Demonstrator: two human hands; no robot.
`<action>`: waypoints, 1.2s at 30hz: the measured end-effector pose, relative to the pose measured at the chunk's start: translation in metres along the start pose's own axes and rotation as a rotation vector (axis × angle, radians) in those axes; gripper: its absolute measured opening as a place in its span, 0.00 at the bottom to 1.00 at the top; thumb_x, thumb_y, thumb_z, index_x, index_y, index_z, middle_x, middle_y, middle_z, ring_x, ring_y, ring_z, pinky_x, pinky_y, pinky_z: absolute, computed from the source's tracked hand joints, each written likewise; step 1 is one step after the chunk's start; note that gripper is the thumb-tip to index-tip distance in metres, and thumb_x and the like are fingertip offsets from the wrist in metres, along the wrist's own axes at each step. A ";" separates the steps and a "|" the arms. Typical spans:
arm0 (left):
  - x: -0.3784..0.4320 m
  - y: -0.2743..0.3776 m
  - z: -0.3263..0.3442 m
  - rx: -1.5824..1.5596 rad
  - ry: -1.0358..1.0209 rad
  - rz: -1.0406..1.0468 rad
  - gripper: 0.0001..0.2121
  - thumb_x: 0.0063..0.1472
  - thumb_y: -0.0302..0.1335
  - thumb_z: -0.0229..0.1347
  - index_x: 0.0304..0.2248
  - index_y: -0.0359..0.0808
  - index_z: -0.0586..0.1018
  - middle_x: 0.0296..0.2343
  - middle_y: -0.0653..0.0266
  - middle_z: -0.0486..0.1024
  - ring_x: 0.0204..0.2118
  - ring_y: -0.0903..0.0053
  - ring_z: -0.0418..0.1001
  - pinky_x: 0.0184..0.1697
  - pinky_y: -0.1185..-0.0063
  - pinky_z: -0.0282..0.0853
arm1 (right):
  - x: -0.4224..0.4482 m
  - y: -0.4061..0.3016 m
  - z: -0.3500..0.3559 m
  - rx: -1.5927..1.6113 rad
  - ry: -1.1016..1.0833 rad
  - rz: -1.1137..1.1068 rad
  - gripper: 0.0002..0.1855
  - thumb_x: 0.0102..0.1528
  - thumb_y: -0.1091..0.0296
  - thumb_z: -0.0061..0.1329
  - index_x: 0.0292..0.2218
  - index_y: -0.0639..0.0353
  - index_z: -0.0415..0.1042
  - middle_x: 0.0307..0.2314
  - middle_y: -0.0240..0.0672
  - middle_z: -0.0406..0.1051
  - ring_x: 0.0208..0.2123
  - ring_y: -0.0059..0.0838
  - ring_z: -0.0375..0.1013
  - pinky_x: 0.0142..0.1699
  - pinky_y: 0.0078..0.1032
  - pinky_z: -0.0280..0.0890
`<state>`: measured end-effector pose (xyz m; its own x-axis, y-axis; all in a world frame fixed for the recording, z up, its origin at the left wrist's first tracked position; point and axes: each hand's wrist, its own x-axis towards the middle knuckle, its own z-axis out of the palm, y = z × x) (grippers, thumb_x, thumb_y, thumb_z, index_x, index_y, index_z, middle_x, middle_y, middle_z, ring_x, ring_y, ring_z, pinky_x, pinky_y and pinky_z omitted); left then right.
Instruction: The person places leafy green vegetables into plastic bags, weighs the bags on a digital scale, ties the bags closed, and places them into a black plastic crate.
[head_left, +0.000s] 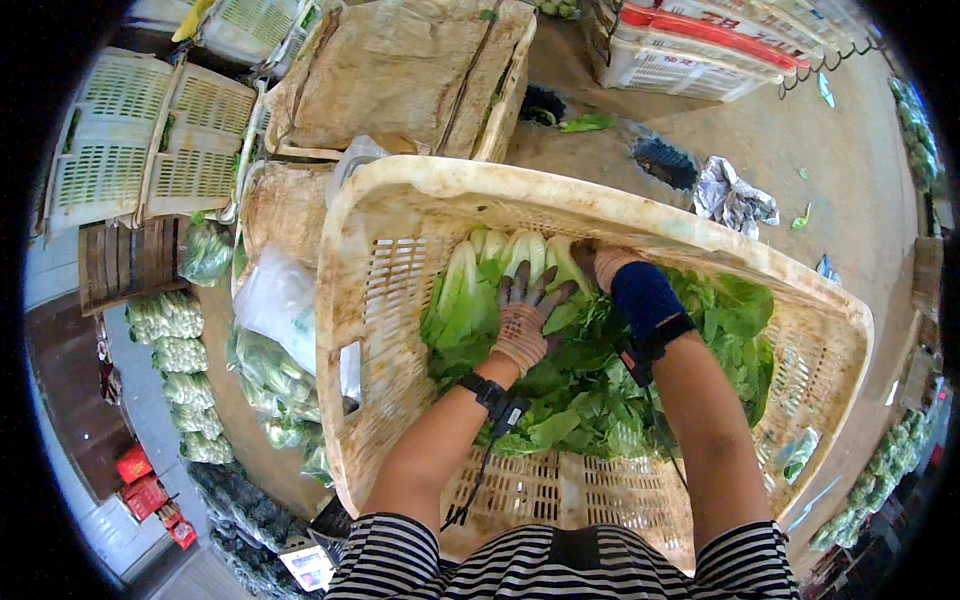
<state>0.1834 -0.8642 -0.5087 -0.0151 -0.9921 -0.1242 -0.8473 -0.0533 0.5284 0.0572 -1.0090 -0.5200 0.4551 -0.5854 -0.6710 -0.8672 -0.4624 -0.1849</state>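
Observation:
Heads of leafy lettuce-like greens (555, 427) lie inside a large, stained white plastic crate (765, 262) right before me. Their pale stem ends point to the crate's far wall. My left hand (525, 315), in a work glove with grey fingers, rests on the greens with its fingers spread, touching pale stems (459, 281). Near the far wall, my right hand (604, 262), also gloved, reaches down beside a pale stem; its fingers are mostly hidden, so its grip cannot be made out. Both wrists carry black straps with small devices and cables.
Beyond the crate stand a cloth-covered crate (390, 75) and stacked white crates (675, 67). Bagged vegetables (270, 375) lie at the left, near a wooden crate (127, 262). Crumpled paper or plastic (731, 196) and loose leaves (587, 123) lie on the floor.

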 end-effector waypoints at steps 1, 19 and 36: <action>-0.001 0.000 -0.002 0.050 -0.052 -0.033 0.32 0.40 0.40 0.60 0.49 0.55 0.66 0.54 0.63 0.53 0.57 0.54 0.44 0.57 0.56 0.38 | 0.000 -0.002 -0.008 0.101 -0.157 0.074 0.22 0.56 0.55 0.30 0.48 0.54 0.63 0.51 0.45 0.56 0.50 0.42 0.61 0.52 0.35 0.58; 0.042 -0.052 -0.027 -0.643 0.029 -0.588 0.33 0.48 0.43 0.56 0.47 0.30 0.63 0.51 0.47 0.54 0.53 0.55 0.53 0.56 0.68 0.50 | -0.014 -0.014 -0.019 0.112 0.064 0.080 0.29 0.53 0.44 0.34 0.51 0.52 0.59 0.47 0.40 0.63 0.47 0.37 0.64 0.53 0.31 0.56; -0.025 0.009 -0.090 -0.781 -0.196 -0.216 0.39 0.30 0.33 0.68 0.46 0.37 0.65 0.40 0.57 0.70 0.41 0.66 0.69 0.45 0.75 0.65 | -0.132 0.011 -0.019 1.295 -0.172 -0.364 0.35 0.39 0.72 0.58 0.49 0.62 0.60 0.43 0.34 0.64 0.46 0.26 0.60 0.53 0.25 0.53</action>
<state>0.2242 -0.8498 -0.4252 -0.0478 -0.9171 -0.3957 -0.2313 -0.3752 0.8976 -0.0087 -0.9493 -0.4200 0.7496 -0.4310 -0.5023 -0.3132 0.4376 -0.8429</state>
